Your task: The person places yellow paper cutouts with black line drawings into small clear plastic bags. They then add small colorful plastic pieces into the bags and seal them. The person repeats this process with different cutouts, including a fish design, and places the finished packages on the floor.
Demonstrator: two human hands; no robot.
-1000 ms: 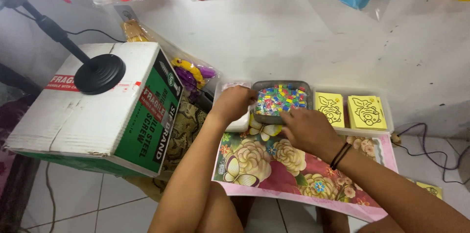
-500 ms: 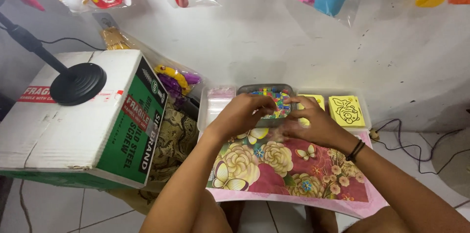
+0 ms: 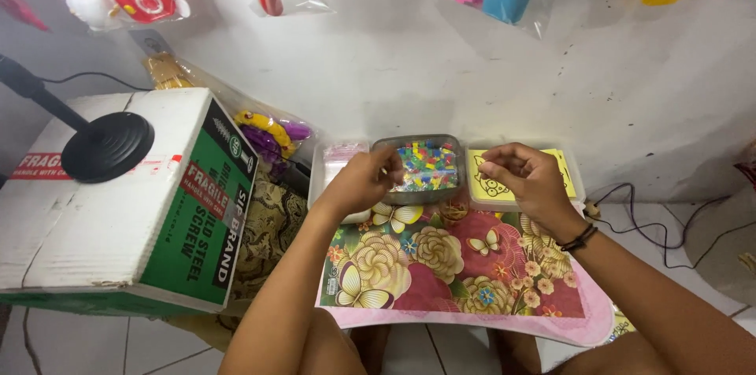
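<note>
A grey tray of small multicoloured pieces (image 3: 425, 166) stands at the far edge of a floral board (image 3: 441, 265) across my lap. My left hand (image 3: 364, 178) rests at the tray's left rim, fingers curled; whether it holds anything I cannot tell. My right hand (image 3: 524, 174) hovers over a yellow patterned sheet (image 3: 563, 170) to the right of the tray, fingertips pinched together, perhaps on a tiny piece too small to make out. A clear plastic container (image 3: 335, 158) sits behind my left hand.
A white and green cardboard box (image 3: 110, 209) stands at left with a black round stand base (image 3: 106, 146) on it. Bagged toys hang on the white wall (image 3: 394, 52). A bag of purple and yellow toys (image 3: 272, 135) lies beside the box. Cables (image 3: 630, 209) run at right.
The view has tilted slightly. My right hand has moved right, off the tray and over the yellow sheet. My left hand stays at the tray's left rim.
</note>
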